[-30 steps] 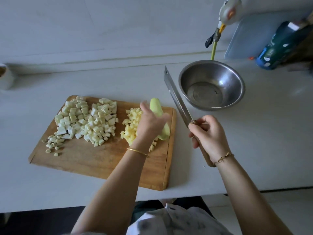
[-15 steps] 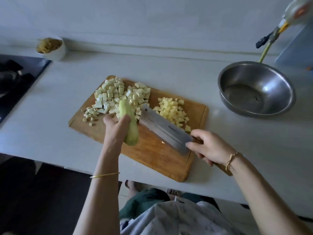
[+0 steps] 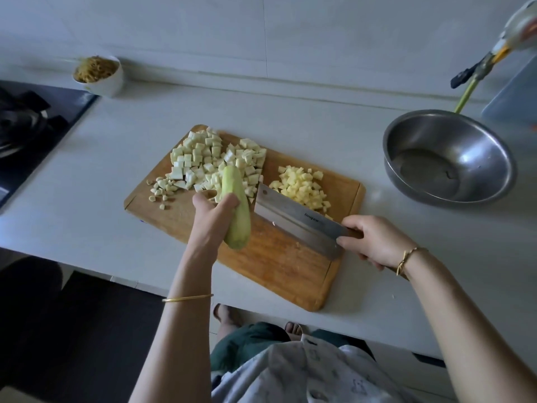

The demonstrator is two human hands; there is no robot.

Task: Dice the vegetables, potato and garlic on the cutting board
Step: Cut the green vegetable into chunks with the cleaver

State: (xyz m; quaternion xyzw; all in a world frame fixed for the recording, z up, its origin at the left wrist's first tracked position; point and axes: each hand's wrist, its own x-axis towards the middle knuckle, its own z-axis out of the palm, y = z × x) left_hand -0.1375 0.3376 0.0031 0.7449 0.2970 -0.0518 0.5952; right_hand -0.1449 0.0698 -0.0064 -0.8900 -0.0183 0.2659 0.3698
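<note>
the left hand [image 3: 213,210] is curling round a pale green vegetable [image 3: 236,207] over the middle of the cutting board [image 3: 279,266]. the right hand [image 3: 374,242] is gripping the handle of a cleaver [image 3: 296,219], whose blade is lying at the vegetable's 3 o'clock. white dice [image 3: 215,158] are sitting at the board's 11 o'clock, potato dice [image 3: 302,184] at 1 o'clock and garlic bits [image 3: 161,189] at 9 o'clock.

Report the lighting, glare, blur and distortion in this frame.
Head view: dim, bluish light; glare inside the steel bowl and a sheen on the cleaver; the top-right object is blurred; the wide lens bends the counter edge; the cutting board and pale green squash look sharp.
</note>
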